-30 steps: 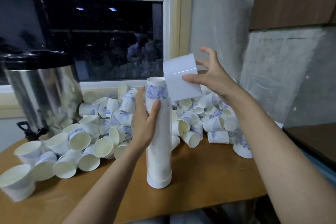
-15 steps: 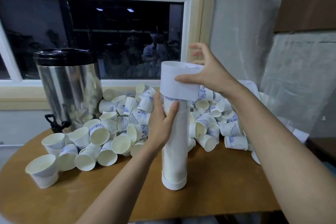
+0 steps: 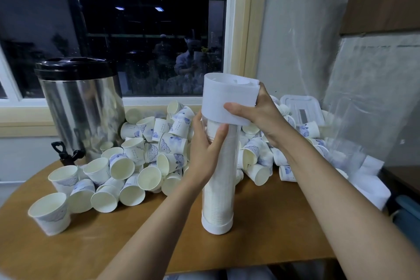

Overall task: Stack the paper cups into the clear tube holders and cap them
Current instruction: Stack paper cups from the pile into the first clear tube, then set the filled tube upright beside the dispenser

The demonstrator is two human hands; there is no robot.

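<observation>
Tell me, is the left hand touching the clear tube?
Touching. The head view shows the left hand wrapped around the clear tube, thumb on its wall.

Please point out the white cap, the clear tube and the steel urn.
white cap (image 3: 218, 98), head view, front wall.
clear tube (image 3: 218, 193), head view, lower wall.
steel urn (image 3: 84, 107), head view, shiny side.

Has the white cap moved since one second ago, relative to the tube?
Yes. The white cap, held in the right hand, went left and down: it was tilted beside the top of the clear tube, now it covers that top.
</observation>
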